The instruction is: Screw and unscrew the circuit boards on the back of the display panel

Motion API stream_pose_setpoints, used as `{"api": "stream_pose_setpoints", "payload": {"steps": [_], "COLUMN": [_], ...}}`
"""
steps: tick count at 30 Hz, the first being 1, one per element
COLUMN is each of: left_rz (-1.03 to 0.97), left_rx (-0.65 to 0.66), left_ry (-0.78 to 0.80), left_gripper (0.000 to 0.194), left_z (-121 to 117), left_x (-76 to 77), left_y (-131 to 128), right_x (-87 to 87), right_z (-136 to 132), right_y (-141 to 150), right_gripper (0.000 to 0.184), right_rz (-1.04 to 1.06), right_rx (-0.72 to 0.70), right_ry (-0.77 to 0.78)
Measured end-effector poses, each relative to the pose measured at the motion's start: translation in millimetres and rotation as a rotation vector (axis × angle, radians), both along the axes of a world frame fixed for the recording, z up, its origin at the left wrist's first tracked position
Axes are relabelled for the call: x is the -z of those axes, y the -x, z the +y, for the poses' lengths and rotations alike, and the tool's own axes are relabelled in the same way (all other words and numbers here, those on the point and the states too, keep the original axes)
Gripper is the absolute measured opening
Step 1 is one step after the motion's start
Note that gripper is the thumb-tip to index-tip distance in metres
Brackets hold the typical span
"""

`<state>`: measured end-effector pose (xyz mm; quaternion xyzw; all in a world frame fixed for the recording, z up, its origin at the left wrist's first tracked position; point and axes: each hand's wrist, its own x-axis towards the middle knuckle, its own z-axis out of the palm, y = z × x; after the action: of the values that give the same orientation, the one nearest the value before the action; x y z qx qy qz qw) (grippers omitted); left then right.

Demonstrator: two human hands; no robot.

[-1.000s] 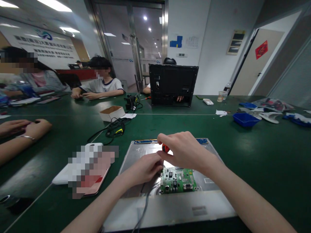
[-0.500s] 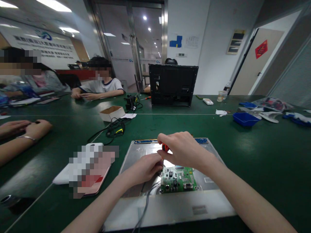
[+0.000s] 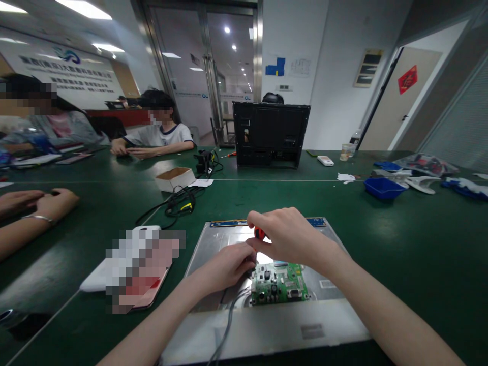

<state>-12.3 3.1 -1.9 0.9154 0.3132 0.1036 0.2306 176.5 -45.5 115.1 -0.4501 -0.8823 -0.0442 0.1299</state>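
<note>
My right hand (image 3: 285,234) is closed around the red and black handle of a screwdriver (image 3: 260,233), held upright over the upper left corner of a green circuit board (image 3: 280,284). My left hand (image 3: 234,262) is closed low beside the screwdriver, fingertips together at that corner; what they pinch is hidden. The screwdriver's tip is also out of sight behind the fingers. Beneath the board lies a silver metal display panel (image 3: 213,244) with a blue strip (image 3: 229,223) along its far edge. Grey cables (image 3: 229,323) run from the board's left side over the near edge.
Two phones (image 3: 152,272) lie left of the panel, near black cables (image 3: 177,206) and a small open box (image 3: 175,179). A black monitor housing (image 3: 271,134) stands across the table. At the right are a blue tray (image 3: 384,188) and gloves (image 3: 467,187). A co-worker's hands (image 3: 49,206) rest at left.
My hands and the screwdriver stay nearly in place, with the view shifting slightly. The hand of the person behind the monitor housing, visible a second ago, is gone from its opening.
</note>
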Motion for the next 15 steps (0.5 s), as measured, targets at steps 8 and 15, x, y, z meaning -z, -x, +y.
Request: {"api": "stream_pose_setpoints", "payload": {"steps": [8,15], "left_rz": [-0.024,-0.042], "left_rx": [-0.01,0.005], "left_ry": [0.018,-0.002], "left_gripper": [0.01,0.008], "left_z": [-1.2,0.3], "left_x": [-2.9,6.7], "left_y": [0.8,-0.1], "right_x": [0.5,1.2], "right_z": [-0.2,0.5], "right_y": [-1.4,-2.7], "right_gripper": [0.014,0.012], "right_rz": [0.0,0.013], "right_rx": [-0.01,-0.012], "right_ry": [-0.033,-0.025]}}
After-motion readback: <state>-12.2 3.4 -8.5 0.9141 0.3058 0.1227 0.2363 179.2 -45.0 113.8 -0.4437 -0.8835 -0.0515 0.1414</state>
